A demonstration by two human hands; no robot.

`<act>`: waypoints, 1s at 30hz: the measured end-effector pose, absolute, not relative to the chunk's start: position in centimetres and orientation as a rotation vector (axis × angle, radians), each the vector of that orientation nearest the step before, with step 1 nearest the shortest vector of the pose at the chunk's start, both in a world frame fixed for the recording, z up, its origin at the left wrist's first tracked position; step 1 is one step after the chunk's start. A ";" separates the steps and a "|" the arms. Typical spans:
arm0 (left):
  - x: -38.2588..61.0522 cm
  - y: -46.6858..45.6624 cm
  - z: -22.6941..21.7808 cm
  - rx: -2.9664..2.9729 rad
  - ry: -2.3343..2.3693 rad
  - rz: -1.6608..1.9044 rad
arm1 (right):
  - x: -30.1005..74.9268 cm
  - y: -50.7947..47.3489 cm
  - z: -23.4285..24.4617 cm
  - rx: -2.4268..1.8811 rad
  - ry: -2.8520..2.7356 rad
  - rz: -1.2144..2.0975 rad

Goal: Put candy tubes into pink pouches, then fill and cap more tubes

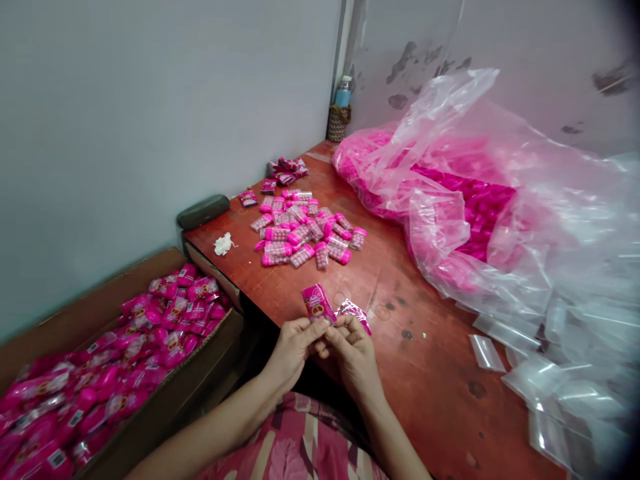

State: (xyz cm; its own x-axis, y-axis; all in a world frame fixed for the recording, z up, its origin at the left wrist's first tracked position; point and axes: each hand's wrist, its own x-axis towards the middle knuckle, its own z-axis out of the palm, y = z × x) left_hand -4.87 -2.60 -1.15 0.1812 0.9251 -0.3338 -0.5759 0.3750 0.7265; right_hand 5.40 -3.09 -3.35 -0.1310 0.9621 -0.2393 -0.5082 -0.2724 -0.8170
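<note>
Head view: pinching a printed pink packet (316,300) by its near end, with left hand (295,343) and right hand (354,348) close together. Facing patterned packaging (357,311) just beyond the right hand and pink-capped bottles (300,235) (filled with small balls) farther ahead of the left.

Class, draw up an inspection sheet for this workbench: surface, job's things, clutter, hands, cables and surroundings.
Surface: reddish table, with dark marks.
Job's things: pink packet at the fingertips; a patterned packet just beyond; a pile of small pink-capped bottles farther back.
Clutter: crumpled white scrap and dark case near the left edge; loose clear sleeves and a large plastic bag of pink items on the right.
Hands: left hand pinches the pink packet; right hand meets it, grip unclear.
Cables: nothing seen.
Surroundings: cardboard box of pink packs at left; stained wall behind.
</note>
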 end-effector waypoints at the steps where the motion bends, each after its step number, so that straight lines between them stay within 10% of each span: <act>1: -5.4 -2.8 -1.0 0.496 0.870 1.168 | 5.3 -3.0 -3.3 -0.942 -0.700 1.670; 8: -11.5 -2.8 -0.3 0.635 1.099 1.797 | 9.3 -2.3 -2.0 -1.117 -0.785 1.473; 17: -3.5 0.2 -4.2 2.444 1.327 0.690 | 13.3 -4.0 -1.9 -1.353 -0.871 1.243; 30: -3.0 0.2 -4.5 2.388 1.346 0.821 | 12.3 -3.5 -3.6 -1.427 -0.910 1.150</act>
State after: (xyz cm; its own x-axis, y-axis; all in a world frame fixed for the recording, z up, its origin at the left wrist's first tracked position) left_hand -3.05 0.17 -4.47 0.4048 0.8491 0.3393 0.6906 -0.5271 0.4952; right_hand 12.26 -3.45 -3.59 0.2513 0.9518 -0.1758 -0.0470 -0.1694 -0.9844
